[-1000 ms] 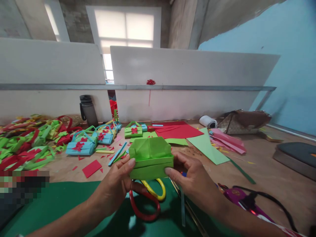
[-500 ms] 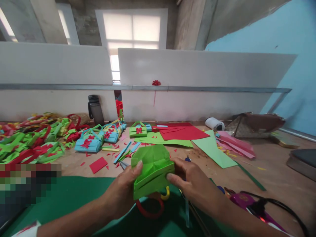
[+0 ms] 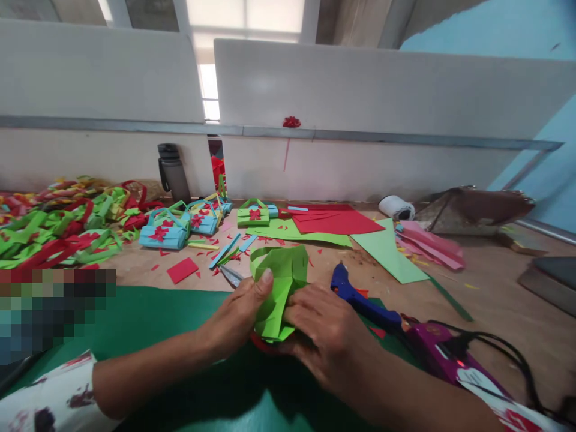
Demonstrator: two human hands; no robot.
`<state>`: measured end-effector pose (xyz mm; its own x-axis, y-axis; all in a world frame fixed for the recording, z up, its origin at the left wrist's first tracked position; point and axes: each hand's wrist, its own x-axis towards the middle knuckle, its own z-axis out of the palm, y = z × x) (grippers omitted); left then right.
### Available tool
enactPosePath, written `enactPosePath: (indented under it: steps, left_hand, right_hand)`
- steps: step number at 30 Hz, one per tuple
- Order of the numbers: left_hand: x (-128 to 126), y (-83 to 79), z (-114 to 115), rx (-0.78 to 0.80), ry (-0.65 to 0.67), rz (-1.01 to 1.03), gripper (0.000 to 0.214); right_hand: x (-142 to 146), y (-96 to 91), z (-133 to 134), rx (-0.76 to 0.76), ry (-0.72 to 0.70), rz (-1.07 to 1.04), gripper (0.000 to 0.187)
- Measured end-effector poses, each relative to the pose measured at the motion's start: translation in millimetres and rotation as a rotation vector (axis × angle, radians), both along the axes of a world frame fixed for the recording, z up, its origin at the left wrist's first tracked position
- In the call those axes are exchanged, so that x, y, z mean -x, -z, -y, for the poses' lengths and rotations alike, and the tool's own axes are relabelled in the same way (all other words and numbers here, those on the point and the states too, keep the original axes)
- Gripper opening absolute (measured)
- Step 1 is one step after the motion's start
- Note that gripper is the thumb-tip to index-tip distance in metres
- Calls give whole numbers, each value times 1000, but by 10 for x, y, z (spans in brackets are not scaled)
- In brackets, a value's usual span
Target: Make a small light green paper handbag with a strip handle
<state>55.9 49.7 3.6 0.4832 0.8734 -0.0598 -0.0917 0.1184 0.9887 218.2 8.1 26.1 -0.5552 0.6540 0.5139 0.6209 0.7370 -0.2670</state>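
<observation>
A bright green folded paper piece (image 3: pixel 281 273) stands upright between my hands above the green mat (image 3: pixel 157 312). My left hand (image 3: pixel 236 318) grips its left side, thumb up along the paper. My right hand (image 3: pixel 321 327) closes on its lower right side, with those fingertips partly hidden by the paper. Under the paper a red curved edge (image 3: pixel 261 343) shows, mostly covered. To the right of my right hand lies a blue glue gun (image 3: pixel 371 307), its nozzle pointing away. Small scissors-like metal blades (image 3: pixel 231 276) lie just beyond my left hand.
Blue paper bags with red bows (image 3: pixel 162 236) and a green one (image 3: pixel 253 216) stand behind. Colourful paper pieces (image 3: pixel 58 234) heap at left beside a dark bottle (image 3: pixel 173 174). Red sheets (image 3: pixel 342 217) lie at the back; a purple power strip (image 3: pixel 438 354) sits at right.
The green paper has been turned from a wide, tilted pose to a narrow upright one. My right hand has moved lower and closer to my left. The view has tilted downward.
</observation>
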Motion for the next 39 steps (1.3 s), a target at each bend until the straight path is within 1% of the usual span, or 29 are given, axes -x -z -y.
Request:
enactPosePath:
  steps: [1, 3, 7, 11, 14, 18, 20, 23, 26, 28, 32, 34, 37, 39]
  left_hand:
    - [-12, 1, 10, 10, -8, 12, 49]
    - [-28, 6, 22, 44, -4, 73, 46]
    - [-19, 50, 19, 123, 110, 191, 39]
    - [50, 133, 25, 134, 142, 214, 36]
    - [109, 152, 43, 93, 178, 139, 32]
    - [159, 102, 33, 13, 205, 38, 24]
    - [179, 79, 6, -18, 202, -2, 23]
    - [216, 67, -26, -98, 188, -123, 24]
    - [249, 68, -15, -190, 169, -260, 25]
    - [260, 67, 13, -234, 154, -324, 25]
    - [266, 63, 69, -339, 130, -382, 23]
    - [273, 62, 89, -383, 110, -377, 23]
    - [295, 56, 131, -396, 90, -370, 23]
    - [317, 44, 176, -367, 118, -372, 25]
  right_hand:
    - [10, 27, -3, 5, -5, 19, 14]
    - [8, 65, -12, 18, -28, 64, 19]
    - [-28, 98, -15, 53, -36, 124, 20]
    - [-51, 144, -20, 71, -24, 148, 22]
    - [-55, 181, -35, 119, -37, 162, 23]
    - [-53, 181, -43, 151, -59, 157, 24]
    - [-54, 165, -38, 178, -64, 175, 24]
    - [-50, 139, -32, 231, -66, 216, 25]
    - [-31, 124, -29, 314, -70, 249, 23]
    - [-13, 126, -26, 336, -76, 247, 20]
    - [10, 156, -6, 297, -93, 206, 23]
    - [17, 172, 16, 246, -88, 192, 26]
    - [28, 181, 61, 145, -82, 171, 29]
    - [34, 176, 99, 139, -87, 184, 27]
